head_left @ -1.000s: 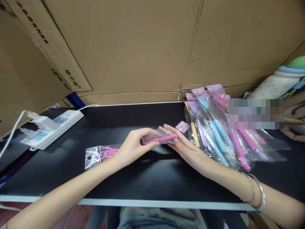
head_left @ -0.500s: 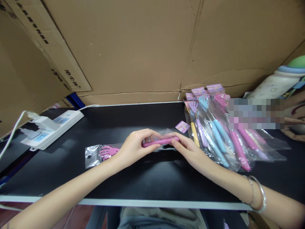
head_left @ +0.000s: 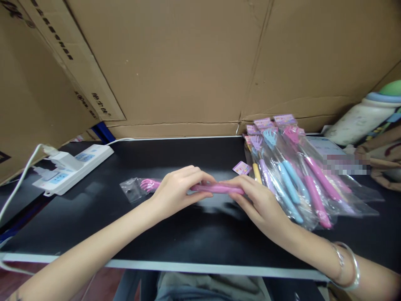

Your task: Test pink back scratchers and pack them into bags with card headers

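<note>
A pink back scratcher (head_left: 216, 189) in a clear plastic bag lies across the middle of the black table (head_left: 175, 234), its claw end (head_left: 147, 184) pointing left. My left hand (head_left: 178, 190) is closed over the middle of its handle. My right hand (head_left: 258, 200) pinches the handle's right end with thumb and fingers. A small pink card label (head_left: 241, 168) lies just behind my right hand.
A pile of bagged back scratchers (head_left: 291, 175) in pink, blue, purple and yellow lies at the right. A white power strip (head_left: 72, 167) with plugs sits at the left. Cardboard sheets (head_left: 188, 62) wall the back. A white and green bottle (head_left: 366, 115) lies far right.
Both hands have pressed the bagged pink scratcher down and shifted it slightly right; my right fingers closed on its end. The camera view has shifted a little.
</note>
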`<move>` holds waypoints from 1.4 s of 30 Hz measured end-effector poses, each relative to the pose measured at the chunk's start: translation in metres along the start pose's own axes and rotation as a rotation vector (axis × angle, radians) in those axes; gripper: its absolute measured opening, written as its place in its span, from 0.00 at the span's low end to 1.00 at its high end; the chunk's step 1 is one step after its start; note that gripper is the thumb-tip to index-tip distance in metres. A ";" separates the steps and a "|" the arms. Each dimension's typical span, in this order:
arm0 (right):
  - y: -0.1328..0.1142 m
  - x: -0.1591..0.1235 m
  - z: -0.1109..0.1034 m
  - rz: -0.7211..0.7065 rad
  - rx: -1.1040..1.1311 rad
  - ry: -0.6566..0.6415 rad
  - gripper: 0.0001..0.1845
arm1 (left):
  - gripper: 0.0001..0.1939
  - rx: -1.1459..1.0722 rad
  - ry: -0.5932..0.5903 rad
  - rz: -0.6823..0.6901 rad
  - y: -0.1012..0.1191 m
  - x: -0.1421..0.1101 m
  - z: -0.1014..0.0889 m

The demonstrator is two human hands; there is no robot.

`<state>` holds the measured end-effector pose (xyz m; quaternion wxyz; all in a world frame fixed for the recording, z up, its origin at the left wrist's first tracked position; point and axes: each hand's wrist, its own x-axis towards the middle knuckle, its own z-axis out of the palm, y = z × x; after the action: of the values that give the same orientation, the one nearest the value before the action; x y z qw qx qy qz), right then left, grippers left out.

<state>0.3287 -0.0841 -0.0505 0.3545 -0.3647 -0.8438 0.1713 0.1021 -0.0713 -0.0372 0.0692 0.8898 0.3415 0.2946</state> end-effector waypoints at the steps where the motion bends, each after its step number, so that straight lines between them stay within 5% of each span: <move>1: -0.001 -0.001 -0.002 -0.069 -0.080 0.044 0.14 | 0.10 0.047 0.021 0.073 0.000 0.000 -0.003; 7: -0.002 -0.007 -0.015 -0.295 -0.433 0.228 0.23 | 0.13 0.375 0.094 0.218 -0.013 0.002 -0.006; 10: -0.005 -0.010 -0.016 -0.430 -0.536 0.160 0.28 | 0.14 0.472 0.110 0.255 -0.019 0.001 0.000; 18: -0.014 -0.011 0.002 -0.753 -0.554 -0.036 0.15 | 0.12 0.468 -0.059 0.303 -0.022 -0.002 0.017; 25: -0.012 -0.008 0.006 -0.765 -0.508 -0.100 0.16 | 0.11 0.255 -0.209 0.198 -0.027 -0.003 0.018; 33: -0.026 -0.022 0.008 -1.000 -0.530 -0.172 0.16 | 0.12 0.487 0.035 0.373 -0.027 -0.001 0.014; 37: -0.024 -0.023 0.011 -0.983 -0.526 -0.159 0.15 | 0.12 0.594 0.219 0.421 -0.026 -0.001 0.007; 42: -0.021 -0.021 0.014 -0.878 -0.502 -0.119 0.15 | 0.13 0.569 0.094 0.331 -0.030 -0.001 0.019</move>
<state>0.3188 -0.1142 -0.0586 0.2457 -0.0394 -0.9514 -0.1815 0.0957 -0.0475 -0.0632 -0.2469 0.9023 0.2637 0.2354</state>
